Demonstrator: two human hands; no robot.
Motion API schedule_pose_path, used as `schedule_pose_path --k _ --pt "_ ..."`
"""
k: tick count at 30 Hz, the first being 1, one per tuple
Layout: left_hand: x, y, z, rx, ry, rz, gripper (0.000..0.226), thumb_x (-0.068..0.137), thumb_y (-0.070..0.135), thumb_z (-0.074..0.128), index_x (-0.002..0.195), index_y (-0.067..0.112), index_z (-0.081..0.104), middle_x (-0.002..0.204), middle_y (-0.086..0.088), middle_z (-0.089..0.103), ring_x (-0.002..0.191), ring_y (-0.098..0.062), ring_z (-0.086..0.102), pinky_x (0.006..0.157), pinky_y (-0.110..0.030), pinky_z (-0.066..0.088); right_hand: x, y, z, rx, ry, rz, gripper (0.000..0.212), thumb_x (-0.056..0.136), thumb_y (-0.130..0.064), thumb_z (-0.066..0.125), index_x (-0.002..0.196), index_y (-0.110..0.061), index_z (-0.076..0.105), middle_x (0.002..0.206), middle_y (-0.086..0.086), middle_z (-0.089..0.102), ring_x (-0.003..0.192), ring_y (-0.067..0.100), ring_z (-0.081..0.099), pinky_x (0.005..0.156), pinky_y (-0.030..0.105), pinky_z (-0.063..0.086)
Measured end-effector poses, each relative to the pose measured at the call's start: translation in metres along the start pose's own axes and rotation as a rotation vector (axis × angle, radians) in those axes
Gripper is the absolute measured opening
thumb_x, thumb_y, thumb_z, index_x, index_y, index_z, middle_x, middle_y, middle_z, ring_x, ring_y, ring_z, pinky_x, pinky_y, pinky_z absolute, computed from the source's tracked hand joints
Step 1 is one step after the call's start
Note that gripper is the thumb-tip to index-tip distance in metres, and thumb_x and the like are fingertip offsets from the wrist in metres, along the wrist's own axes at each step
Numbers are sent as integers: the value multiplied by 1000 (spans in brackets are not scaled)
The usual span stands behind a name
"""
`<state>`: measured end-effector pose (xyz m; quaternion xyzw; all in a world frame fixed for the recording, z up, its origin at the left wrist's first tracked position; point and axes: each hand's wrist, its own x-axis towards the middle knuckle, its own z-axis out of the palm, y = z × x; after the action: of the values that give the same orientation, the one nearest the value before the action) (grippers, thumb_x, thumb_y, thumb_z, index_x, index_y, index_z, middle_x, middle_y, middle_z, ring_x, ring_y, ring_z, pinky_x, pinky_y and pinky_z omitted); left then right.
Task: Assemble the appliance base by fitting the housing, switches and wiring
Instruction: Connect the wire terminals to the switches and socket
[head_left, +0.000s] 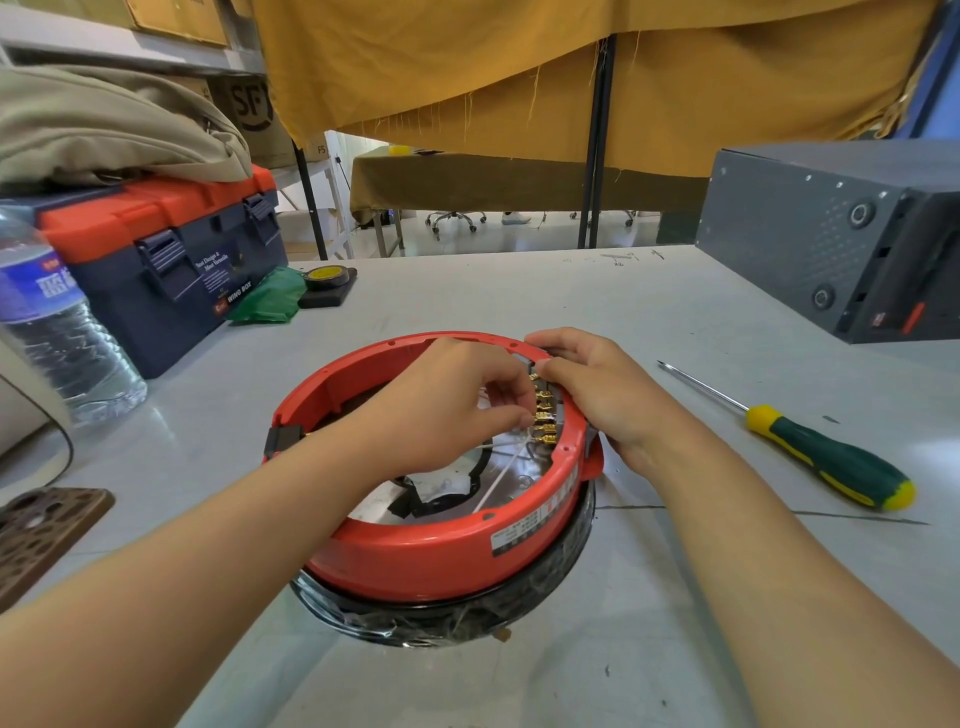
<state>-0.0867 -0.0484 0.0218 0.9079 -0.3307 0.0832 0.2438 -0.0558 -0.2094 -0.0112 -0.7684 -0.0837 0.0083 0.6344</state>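
**Lin:** Head view puts the red housing (415, 561) upside down at the middle of the grey table (519, 291), sitting on a black ring wrapped in film (447, 618). Both hands are at its far right rim, where a row of brass terminals (544, 410) lines the inner wall.

**Ravi:** What are the hands holding?

**Lin:** The left hand (447, 400) reaches inside with its fingers curled, pinching at one of the terminals; a white wire (506, 473) runs from that spot down across the silver floor plate. The right hand (597, 384) grips the rim from outside, thumb over the edge beside the terminals.

**Ravi:** So a connector is being seated?

**Lin:** That's my reading (I can't see whether it is fully on). To do it well, I'd push the connector straight along its tab, not at an angle, and brace the wall with the right hand so it doesn't flex. Keep the wire slack. The screwdriver (810, 447) lies well apart on the right, untouched.
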Motion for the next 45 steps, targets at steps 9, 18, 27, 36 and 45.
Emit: schedule_pose_path --k 9,18,27,36,45 --pt "0 2 0 17 19 21 8 82 15 69 78 21 68 74 16 61 73 0 57 67 -5 38 -1 0 2 56 -57 62 29 96 -10 43 121 -18 54 98 3 64 69 12 62 57 23 50" --pt "1 3 1 78 33 76 3 83 14 68 80 15 70 76 9 60 74 -5 54 67 -6 34 -2 -1 4 54 -50 67 29 96 -9 41 121 -18 53 90 -1 62 65 10 59 53 20 48" --pt "3 6 5 110 45 124 3 83 10 67 81 10 70 77 9 58 76 -5 48 71 -5 33 -2 -1 4 67 -36 64 29 93 -6 40 115 -18 54 88 0 61 69 13 57 59 23 46" --pt "4 3 5 66 63 90 3 83 13 69 81 14 71 77 11 60 75 -3 52 70 -7 35 0 1 2 59 -37 65 29 94 -7 41 117 -18 54 89 0 62 68 13 58 56 23 46" --pt "1 0 -7 -47 101 -82 4 81 18 71 83 20 73 92 6 66 83 -3 60 80 -21 46 1 2 -5 -122 69 51 33 90 -22 58 123 -20 56 115 2 62 93 19 64 82 34 53"
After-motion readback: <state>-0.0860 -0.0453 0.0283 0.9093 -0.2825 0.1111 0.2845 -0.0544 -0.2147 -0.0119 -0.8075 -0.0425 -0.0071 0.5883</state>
